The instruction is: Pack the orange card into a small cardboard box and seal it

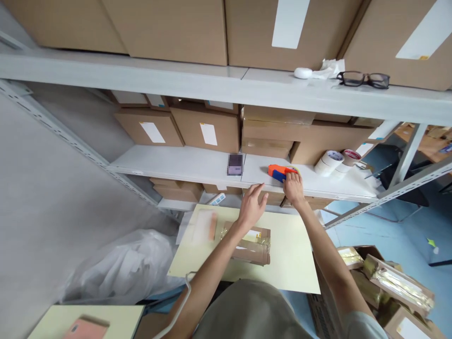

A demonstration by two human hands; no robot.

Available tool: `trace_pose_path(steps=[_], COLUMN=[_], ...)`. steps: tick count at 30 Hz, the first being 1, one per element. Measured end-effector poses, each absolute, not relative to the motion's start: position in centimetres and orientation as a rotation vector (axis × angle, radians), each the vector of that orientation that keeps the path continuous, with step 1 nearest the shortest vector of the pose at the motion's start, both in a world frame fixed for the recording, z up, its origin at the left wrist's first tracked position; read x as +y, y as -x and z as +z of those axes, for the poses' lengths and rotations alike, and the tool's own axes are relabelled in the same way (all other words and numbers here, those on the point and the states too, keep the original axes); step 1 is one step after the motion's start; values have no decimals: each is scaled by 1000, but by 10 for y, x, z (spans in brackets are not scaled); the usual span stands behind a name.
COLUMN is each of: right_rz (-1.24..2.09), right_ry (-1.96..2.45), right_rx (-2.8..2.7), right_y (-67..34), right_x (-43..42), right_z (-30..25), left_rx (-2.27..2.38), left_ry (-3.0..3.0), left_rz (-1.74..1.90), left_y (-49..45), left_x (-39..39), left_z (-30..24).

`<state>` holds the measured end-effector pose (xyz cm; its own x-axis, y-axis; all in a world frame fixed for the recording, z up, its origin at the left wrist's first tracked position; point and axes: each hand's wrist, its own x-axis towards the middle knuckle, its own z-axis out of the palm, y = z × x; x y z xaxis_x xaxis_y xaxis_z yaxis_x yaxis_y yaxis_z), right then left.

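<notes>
On the middle shelf, my right hand has its fingers closed round the end of an orange-and-blue tape dispenser. My left hand hangs in the air near the shelf's front edge, thumb and fingers apart, holding nothing. Below it, a taped cardboard box with a white label lies on the pale yellow tabletop; my left forearm hides part of the box. Two stacks of white tape rolls stand to the right of the dispenser. A small dark and purple item, blurred out, sits to its left.
Cardboard boxes line the shelves behind. Eyeglasses and a white case lie on the upper shelf beam. A plastic bag is at the left; taped parcels are piled at the lower right.
</notes>
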<state>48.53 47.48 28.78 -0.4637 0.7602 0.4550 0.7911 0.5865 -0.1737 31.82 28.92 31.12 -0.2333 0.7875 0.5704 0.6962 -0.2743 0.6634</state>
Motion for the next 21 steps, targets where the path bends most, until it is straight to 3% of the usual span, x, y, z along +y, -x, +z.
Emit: trace_pose_path(steps=[6, 11, 14, 21], right_rz=[160, 1065, 1343, 1401], right_ry=[1260, 1504, 1481, 1500], right_rx=[-1986, -1973, -1741, -1382], right_y=[-517, -538, -538, -543], right_x=[393, 265, 219, 215], right_z=[234, 159, 135, 145], left_rx=[2159, 2223, 2163, 2067], left_ry=[-1465, -925, -887, -923], left_rz=[1365, 1097, 1088, 1217], left_y=[-264, -238, -241, -243], left_x=[215, 135, 117, 112], left_z=[220, 147, 135, 145])
